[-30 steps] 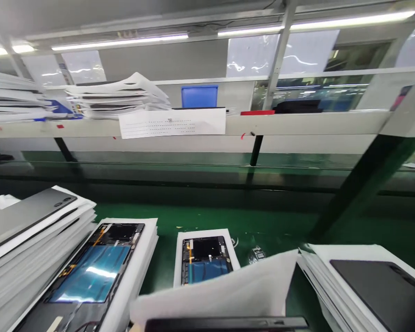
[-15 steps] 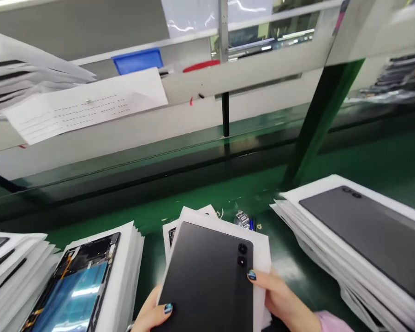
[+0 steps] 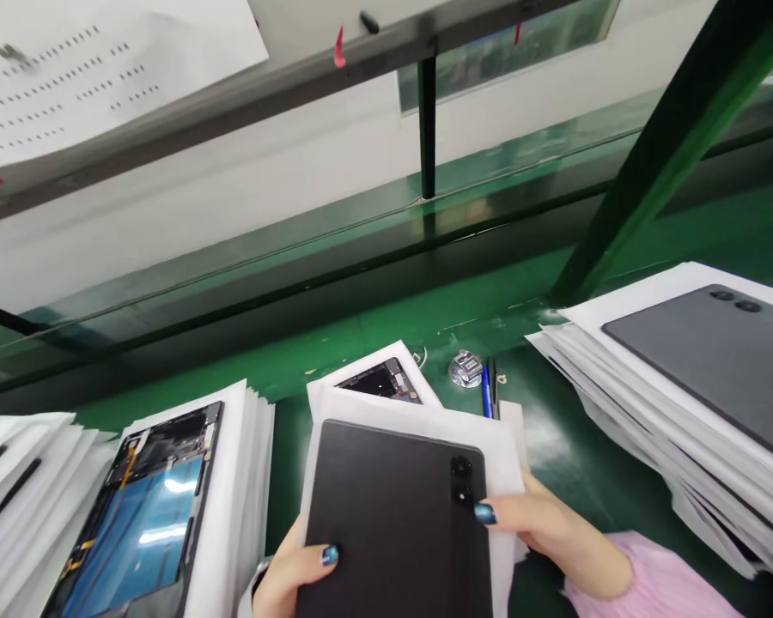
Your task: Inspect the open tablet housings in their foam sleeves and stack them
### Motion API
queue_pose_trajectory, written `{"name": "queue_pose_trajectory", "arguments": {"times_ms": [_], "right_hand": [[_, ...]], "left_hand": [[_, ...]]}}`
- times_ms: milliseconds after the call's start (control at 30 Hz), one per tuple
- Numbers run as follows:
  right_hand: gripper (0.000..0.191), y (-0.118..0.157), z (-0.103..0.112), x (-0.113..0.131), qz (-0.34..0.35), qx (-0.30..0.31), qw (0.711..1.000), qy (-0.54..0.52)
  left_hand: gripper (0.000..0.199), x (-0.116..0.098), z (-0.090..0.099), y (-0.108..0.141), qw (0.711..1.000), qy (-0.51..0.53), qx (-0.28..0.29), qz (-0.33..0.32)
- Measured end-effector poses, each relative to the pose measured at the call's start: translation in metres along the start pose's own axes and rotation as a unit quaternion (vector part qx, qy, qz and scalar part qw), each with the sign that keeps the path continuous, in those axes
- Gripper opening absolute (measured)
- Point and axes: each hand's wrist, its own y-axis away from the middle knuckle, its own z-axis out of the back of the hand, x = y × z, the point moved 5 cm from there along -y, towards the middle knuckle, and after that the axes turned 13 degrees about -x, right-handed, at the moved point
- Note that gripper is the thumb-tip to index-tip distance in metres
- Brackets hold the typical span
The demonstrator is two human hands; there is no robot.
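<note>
A dark grey tablet back cover [image 3: 392,515] with two camera lenses lies on a white foam sheet [image 3: 418,414] in front of me. My left hand [image 3: 289,571] grips its left edge, thumb on top. On the right edge, just below the lenses, presses the thumb of my right hand [image 3: 541,524]; its other fingers are hidden under the sheet. Behind the cover, an opened tablet [image 3: 386,378] with bare inner parts shows partly on another white sheet. To the left, a second opened tablet with a blue battery [image 3: 148,515] tops a stack of foam sheets [image 3: 232,489].
On the right, a stack of white sheets [image 3: 631,438] carries another grey tablet cover [image 3: 715,360]. Blue and black pen-like tools [image 3: 488,390] lie by a clear round object [image 3: 466,369] on the green bench [image 3: 354,330]. More layered sheets [image 3: 32,498] stand far left. A shelf post [image 3: 657,163] rises behind.
My view has tipped downward, so the shelf sits higher in the picture. The cover and sheet, still in both hands, have shifted slightly right, showing more of the opened tablet behind.
</note>
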Motion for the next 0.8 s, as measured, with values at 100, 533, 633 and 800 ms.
{"name": "queue_pose_trajectory", "arguments": {"times_ms": [100, 533, 633, 800], "right_hand": [[0.061, 0.000, 0.000, 0.000, -0.007, -0.002, 1.000, 0.003], [0.054, -0.001, 0.007, -0.011, -0.028, -0.049, 0.998, 0.007], [0.051, -0.002, 0.008, -0.010, -0.024, -0.065, 0.997, 0.016], [0.044, -0.005, 0.011, -0.010, -0.029, -0.127, 0.991, 0.041]], "left_hand": [[0.046, -0.004, -0.007, 0.007, 1.000, 0.025, 0.005, -0.002], [0.054, -0.007, -0.014, 0.008, 0.999, 0.018, 0.035, 0.013], [0.053, -0.010, -0.017, 0.012, 0.999, 0.021, 0.027, 0.016], [0.052, -0.018, -0.026, 0.017, 0.999, 0.021, 0.032, 0.008]]}}
